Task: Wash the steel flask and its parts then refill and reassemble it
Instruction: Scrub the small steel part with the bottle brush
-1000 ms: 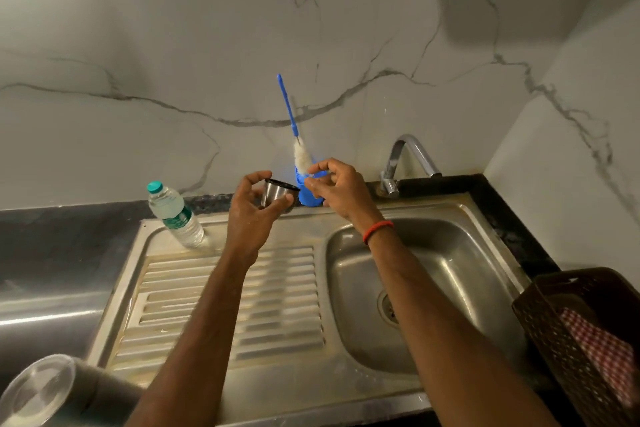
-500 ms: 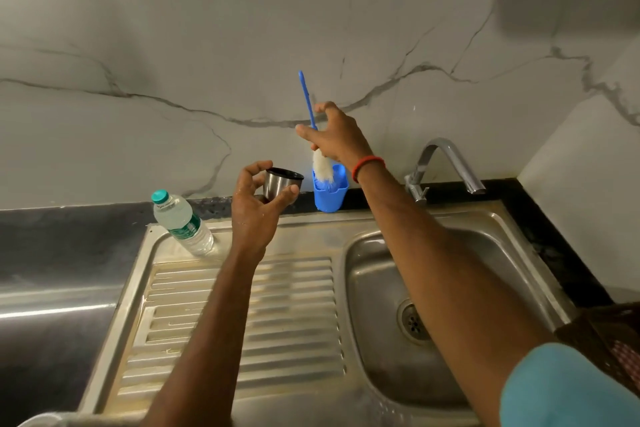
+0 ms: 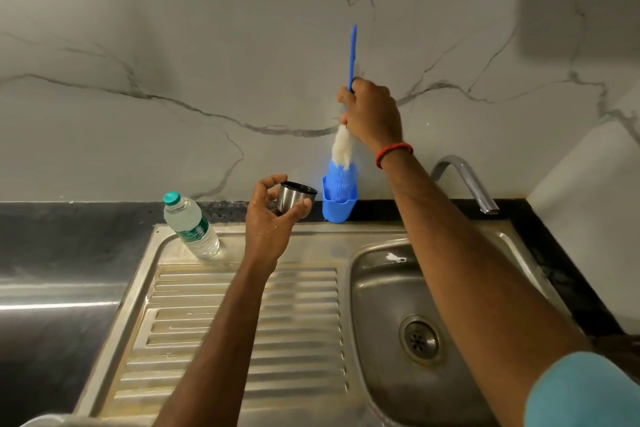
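The steel flask cup (image 3: 295, 200) is gripped by the left hand (image 3: 269, 222) above the drainboard (image 3: 298, 322). The right hand (image 3: 373, 114) clamps the bottle brush (image 3: 342, 148), whose bristle tip is in a blue holder (image 3: 335, 211). 1 water bottle (image 3: 191, 226) stands on the drainboard. A tap (image 3: 465, 180) overhangs the basin (image 3: 381, 291), between the black surface (image 3: 69, 218) and the marble wall (image 3: 173, 45).

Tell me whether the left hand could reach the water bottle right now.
Probably yes: nothing stands between the left hand and the water bottle beside it, though it holds the steel cup.
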The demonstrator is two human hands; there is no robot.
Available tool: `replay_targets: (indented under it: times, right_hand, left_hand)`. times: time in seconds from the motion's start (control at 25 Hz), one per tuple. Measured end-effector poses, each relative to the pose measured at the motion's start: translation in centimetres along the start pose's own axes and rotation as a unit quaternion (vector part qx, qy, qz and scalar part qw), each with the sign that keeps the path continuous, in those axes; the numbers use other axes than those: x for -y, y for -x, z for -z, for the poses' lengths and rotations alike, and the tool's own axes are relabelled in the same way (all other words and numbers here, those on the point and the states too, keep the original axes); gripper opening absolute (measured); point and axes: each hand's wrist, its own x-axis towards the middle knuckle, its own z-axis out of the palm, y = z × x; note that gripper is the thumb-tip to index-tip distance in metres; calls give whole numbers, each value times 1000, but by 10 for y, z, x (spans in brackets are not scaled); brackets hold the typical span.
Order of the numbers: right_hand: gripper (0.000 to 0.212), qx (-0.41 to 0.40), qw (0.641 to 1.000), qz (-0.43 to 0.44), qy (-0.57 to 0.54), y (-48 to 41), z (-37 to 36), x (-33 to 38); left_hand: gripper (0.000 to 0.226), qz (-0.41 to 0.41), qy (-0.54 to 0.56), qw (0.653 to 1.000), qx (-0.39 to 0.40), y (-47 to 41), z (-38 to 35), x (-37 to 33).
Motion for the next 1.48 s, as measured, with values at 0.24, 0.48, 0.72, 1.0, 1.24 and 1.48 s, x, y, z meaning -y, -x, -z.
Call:
replay_targets:
  times: [0.24, 0.48, 0.72, 1.0, 1.24, 1.48]
  right_hand:
    - [36, -56, 997, 30, -44, 20, 63, 11]
    - [30, -130, 970, 74, -193, 68, 141, 2]
    - [16, -197, 922, 69, -326, 125, 214, -3]
    - [18, -93, 926, 9, -365, 165, 207, -29]
    - [19, 110, 921, 41, -372, 185, 221, -56]
    - [9, -47, 937, 31, -345, 197, 214, -68]
  left_hand:
    - [42, 22, 65, 997, 47, 20, -2, -10]
    - [31, 198, 218, 954, 58, 50, -16, -3]
    - [50, 269, 234, 932, 66, 86, -45, 11]
    - [52, 323, 280, 901, 77, 116, -84, 6]
    - [55, 367, 253, 892, 72, 139, -102, 20]
    - [52, 353, 258, 897, 63, 149, -121, 24]
